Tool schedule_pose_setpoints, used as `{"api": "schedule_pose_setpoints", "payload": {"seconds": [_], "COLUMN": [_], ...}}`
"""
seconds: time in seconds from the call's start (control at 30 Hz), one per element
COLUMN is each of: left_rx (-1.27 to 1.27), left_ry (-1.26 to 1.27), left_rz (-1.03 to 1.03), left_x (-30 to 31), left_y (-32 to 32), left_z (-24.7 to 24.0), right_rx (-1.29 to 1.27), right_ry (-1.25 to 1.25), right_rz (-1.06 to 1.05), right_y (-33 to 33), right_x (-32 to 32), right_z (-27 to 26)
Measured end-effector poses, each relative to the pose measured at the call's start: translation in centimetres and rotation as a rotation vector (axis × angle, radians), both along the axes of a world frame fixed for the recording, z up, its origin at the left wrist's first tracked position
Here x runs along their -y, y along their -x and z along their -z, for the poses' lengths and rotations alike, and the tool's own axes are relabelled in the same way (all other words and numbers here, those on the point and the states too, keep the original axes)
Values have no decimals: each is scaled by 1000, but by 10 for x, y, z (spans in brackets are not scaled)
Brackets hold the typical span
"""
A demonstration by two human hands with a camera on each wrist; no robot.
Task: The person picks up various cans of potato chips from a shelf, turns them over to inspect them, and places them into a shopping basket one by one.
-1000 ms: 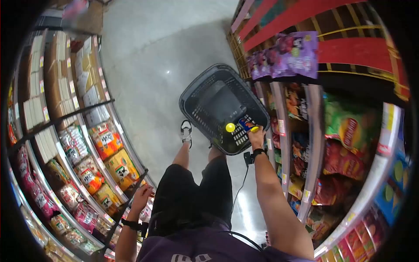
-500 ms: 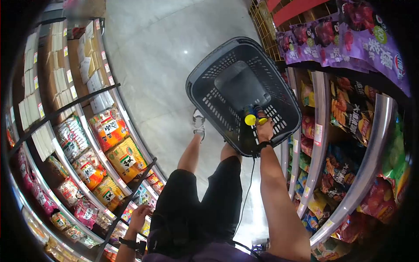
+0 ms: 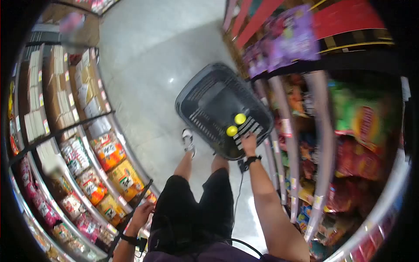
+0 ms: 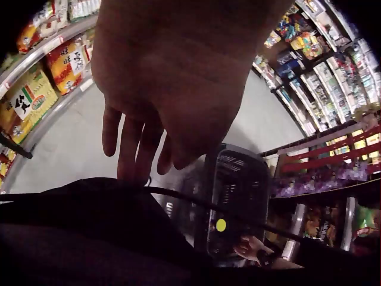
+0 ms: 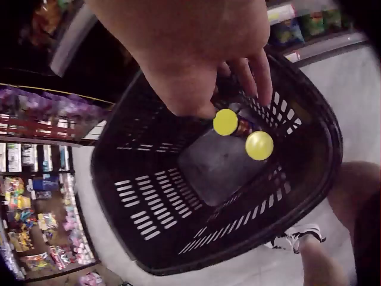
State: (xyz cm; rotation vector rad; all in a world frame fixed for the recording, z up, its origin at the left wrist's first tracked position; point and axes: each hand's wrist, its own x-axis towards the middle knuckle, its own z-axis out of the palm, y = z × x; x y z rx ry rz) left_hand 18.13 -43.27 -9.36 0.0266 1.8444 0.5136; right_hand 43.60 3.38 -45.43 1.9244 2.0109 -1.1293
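A dark plastic basket [image 3: 205, 96] stands tilted in the head view. Inside it are two containers with yellow caps [image 3: 240, 118]; the right wrist view shows one cap [image 5: 259, 146] beside the other. Just above them is my right hand [image 3: 249, 145], its fingers loosely extended [image 5: 196, 71]; the thumb tip lies close behind one cap, and whether it touches is unclear. My left hand [image 3: 142, 214] hangs beside the left shelf, fingers relaxed and holding nothing, as the left wrist view also shows the hand [image 4: 166, 89].
Shelves of bagged snacks [image 3: 108, 149] line the left side. On the right are chip bags [image 3: 362, 120] and hanging purple packets [image 3: 288, 37]. Grey floor [image 3: 152, 56] runs between them. A shoe [image 3: 188, 139] stands beside the basket, and a cable [image 3: 237, 196] hangs below the right wrist.
The right hand has let go of the yellow-capped container it held, which now stands beside the other one in the basket. The left hand stays by the shelf.
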Motion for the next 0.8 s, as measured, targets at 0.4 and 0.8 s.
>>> {"api": "schedule_pose_setpoints", "payload": {"seconds": [0.4, 0.8], "left_rx": [-55, -44], "left_ry": [-532, -632], "left_rz": [112, 239], "left_x": [-112, -244], "left_y": [103, 139], "left_z": [51, 32], "right_rx": [-406, -324], "right_ry": [-151, -1525], "right_rz": [-97, -78], "right_y": [21, 19], "right_x": [-48, -106], "right_z": [-442, -782]}}
